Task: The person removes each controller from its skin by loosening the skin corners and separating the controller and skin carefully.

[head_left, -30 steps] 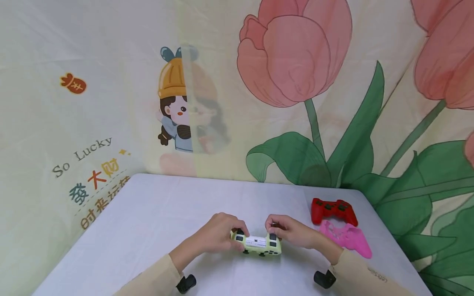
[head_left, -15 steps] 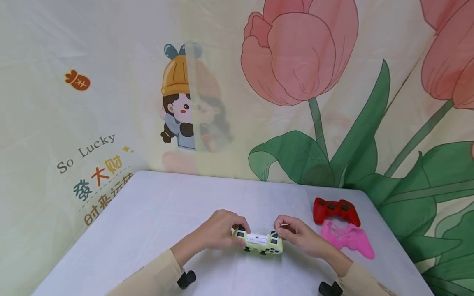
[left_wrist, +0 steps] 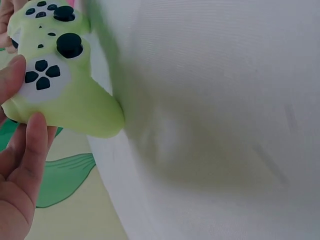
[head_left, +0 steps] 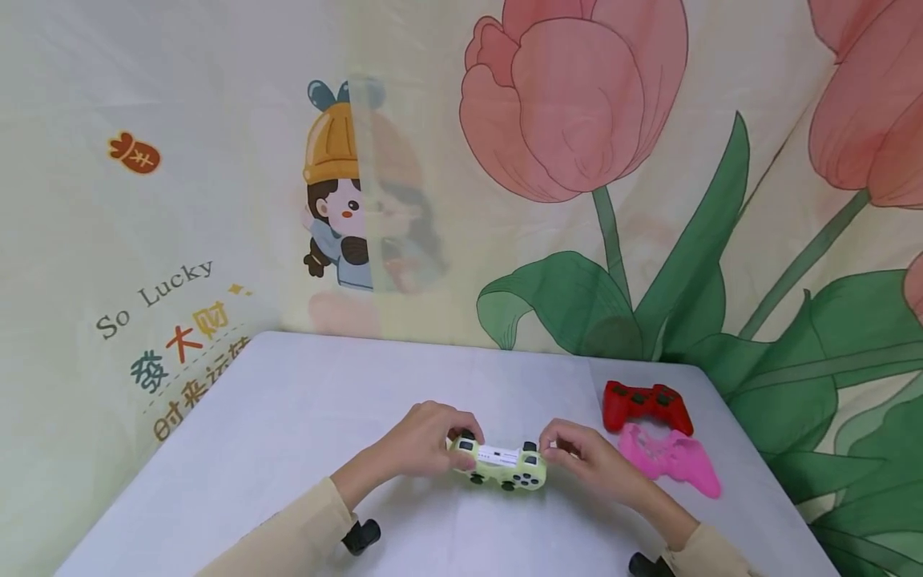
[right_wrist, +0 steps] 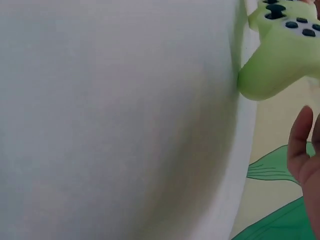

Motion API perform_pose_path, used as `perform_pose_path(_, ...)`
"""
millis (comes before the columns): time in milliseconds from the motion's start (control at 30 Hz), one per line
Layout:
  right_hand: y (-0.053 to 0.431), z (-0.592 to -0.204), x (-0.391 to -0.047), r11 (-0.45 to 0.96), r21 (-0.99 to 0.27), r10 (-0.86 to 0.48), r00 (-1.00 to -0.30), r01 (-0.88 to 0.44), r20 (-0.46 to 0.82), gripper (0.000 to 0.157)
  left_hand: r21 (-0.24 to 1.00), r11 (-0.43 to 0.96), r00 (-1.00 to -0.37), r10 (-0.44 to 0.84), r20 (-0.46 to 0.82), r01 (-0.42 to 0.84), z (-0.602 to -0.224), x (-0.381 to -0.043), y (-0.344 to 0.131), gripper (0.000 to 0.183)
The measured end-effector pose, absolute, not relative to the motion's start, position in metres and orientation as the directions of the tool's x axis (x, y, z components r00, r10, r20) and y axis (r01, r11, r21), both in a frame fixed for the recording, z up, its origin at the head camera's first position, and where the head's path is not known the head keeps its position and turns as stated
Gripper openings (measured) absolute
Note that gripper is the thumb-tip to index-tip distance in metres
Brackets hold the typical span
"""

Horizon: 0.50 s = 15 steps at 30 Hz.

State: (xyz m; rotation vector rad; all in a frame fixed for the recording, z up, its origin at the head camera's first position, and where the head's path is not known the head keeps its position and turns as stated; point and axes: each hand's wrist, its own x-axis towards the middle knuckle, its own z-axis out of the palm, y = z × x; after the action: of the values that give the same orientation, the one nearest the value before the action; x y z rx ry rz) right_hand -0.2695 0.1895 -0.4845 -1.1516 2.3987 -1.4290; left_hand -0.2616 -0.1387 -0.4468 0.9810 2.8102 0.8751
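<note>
Flanking sleeves: beige, the left sleeve (head_left: 281,529) at the lower left of the head view, the right sleeve (head_left: 710,557) at the lower right; a black wrist device (head_left: 362,537) beside each.
Left hand (head_left: 429,441): lower centre, pinching the controller's left end between thumb and fingers.
Right hand (head_left: 594,461): just right of the controller, thumb and forefinger drawn together at its shoulder; whether they pinch its edge cannot be told.
Pale green controller (head_left: 505,473): lower centre, between the hands, black shoulder buttons and a white strip uppermost; the left wrist view shows two black thumbsticks at upper left.
Pink cover (head_left: 692,467): lower right, lying on the white cloth (head_left: 346,401), with holes in its face.
Red controller (head_left: 645,401): right of frame, just beyond the pink cover, dark buttons upward.
Printed backdrop (head_left: 425,48): behind the table, bearing pink tulips (head_left: 577,104) at upper right, a yellow-capped cartoon figure (head_left: 335,152) left of centre and "So Lucky" lettering (head_left: 175,283) at left.
</note>
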Motion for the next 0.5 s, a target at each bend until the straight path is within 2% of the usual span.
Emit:
perform_pose_path(200, 0.183, -0.479, -0.261, 0.416, -0.674, -0.564, -0.755, -0.61, 0.335, 0.01, 0.532, 0.647, -0.809, 0.573, 0.132, 0.546, -0.446, -0.263, -0.139, 0.024)
perform_pose_path(500, 0.174, -0.46, -0.249, 0.595, -0.622, -0.477, -0.847, -0.509, 0.236, 0.016, 0.544, 0.645, -0.814, 0.566, 0.133, 0.537, -0.447, -0.265, -0.139, 0.025)
